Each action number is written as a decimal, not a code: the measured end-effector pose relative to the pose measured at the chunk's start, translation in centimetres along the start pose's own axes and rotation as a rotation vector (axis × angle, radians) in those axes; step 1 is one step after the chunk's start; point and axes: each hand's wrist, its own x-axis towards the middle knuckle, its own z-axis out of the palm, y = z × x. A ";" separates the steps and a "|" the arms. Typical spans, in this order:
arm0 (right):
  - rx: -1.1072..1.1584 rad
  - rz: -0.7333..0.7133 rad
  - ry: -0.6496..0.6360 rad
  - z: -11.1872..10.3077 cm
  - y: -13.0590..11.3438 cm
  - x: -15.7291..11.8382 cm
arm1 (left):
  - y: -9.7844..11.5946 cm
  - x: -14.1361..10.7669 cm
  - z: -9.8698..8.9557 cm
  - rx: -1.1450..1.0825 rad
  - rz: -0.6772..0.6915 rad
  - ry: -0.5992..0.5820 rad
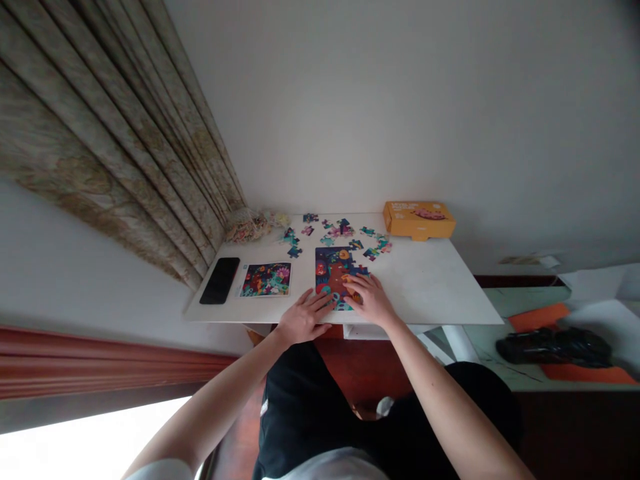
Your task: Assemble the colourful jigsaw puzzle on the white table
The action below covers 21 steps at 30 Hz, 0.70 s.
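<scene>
Left hand (303, 319) flat, fingers extended, released, resting on near edge of part-built multicoloured cardboard jigsaw (335, 270). Right hand (367, 300) on same jigsaw, fingers curved; cannot tell if grasping piece. Jigsaw at 12 o'clock from hands, on white rectangular table (425, 287). Loose multicoloured cardboard pieces (345, 230) beyond, unplaced. Printed colourful picture card (265, 279) at 10 o'clock, black smartphone (219, 280) beside it. Clear plastic bag of pieces (251, 227) at 11 o'clock, orange cardboard box (419, 220) at 1 o'clock.

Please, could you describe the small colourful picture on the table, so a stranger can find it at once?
On the white table, find the partly built jigsaw. Just beside it, toward the black phone, lies a small flat picture with a white border; unlike the loose pieces, it is one whole rectangle.
</scene>
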 end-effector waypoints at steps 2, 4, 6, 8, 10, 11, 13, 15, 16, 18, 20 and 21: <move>0.001 0.001 -0.006 0.0 0.0 0.0 | -0.1 0.0 0.1 -0.015 -0.003 -0.002; 0.002 0.002 -0.013 0.1 0.1 0.0 | -0.1 0.0 0.1 -0.026 -0.002 0.000; 0.002 0.009 -0.015 0.1 0.1 -0.1 | -0.2 -0.1 0.2 -0.029 0.004 0.008; 0.004 0.017 -0.013 0.2 0.1 -0.1 | -0.2 -0.3 0.3 -0.024 0.015 0.021; 0.008 0.020 -0.008 0.3 0.0 -0.2 | -0.2 -0.4 0.3 -0.010 0.014 0.042; 0.011 0.019 -0.005 0.3 0.0 -0.3 | -0.1 -0.5 0.3 -0.004 0.008 0.051; 0.016 0.017 -0.002 0.3 0.0 -0.3 | -0.1 -0.6 0.3 0.002 -0.006 0.064; 0.016 0.018 -0.003 0.3 0.0 -0.3 | -0.1 -0.7 0.4 -0.003 -0.011 0.073; 0.016 0.019 -0.005 0.3 0.0 -0.3 | -0.1 -0.7 0.4 -0.008 -0.012 0.078; 0.014 0.019 -0.008 0.3 0.1 -0.3 | -0.1 -0.6 0.4 -0.020 -0.015 0.085; 0.014 0.016 -0.007 0.3 0.2 -0.2 | 0.0 -0.6 0.3 -0.032 -0.020 0.080; 0.014 0.016 -0.006 0.3 0.2 -0.2 | 0.0 -0.5 0.3 -0.037 -0.022 0.075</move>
